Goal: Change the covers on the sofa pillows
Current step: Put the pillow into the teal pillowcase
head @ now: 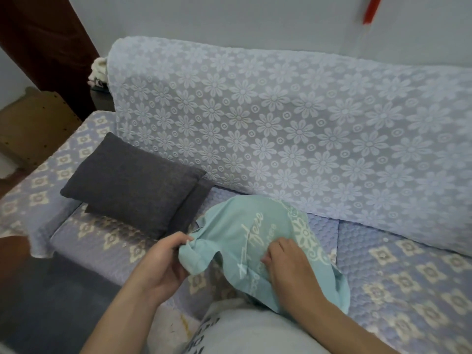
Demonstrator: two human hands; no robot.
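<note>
Low in the frame's centre, over the patterned lilac sofa seat [408, 264], the left hand [163, 261] pinches the crumpled mint-green printed pillow cover [245, 233] at its left edge while the right hand [288, 264] fingers curl into its middle, right of a dark grey rectangular fabric pillow [130, 182].

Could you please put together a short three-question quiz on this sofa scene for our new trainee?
1. True or false: the left hand pinches an edge of the teal cover.
2. Where does the dark grey pillow lie? A) on the floor B) on the sofa seat, to the left of the teal cover C) on top of the backrest
3. Fill in: the lace throw over the backrest bears a pattern of ____.

Key
1. True; its fingers grip the bunched edge, while the right hand presses curled fingers into the cover.
2. B
3. Flowers
</note>
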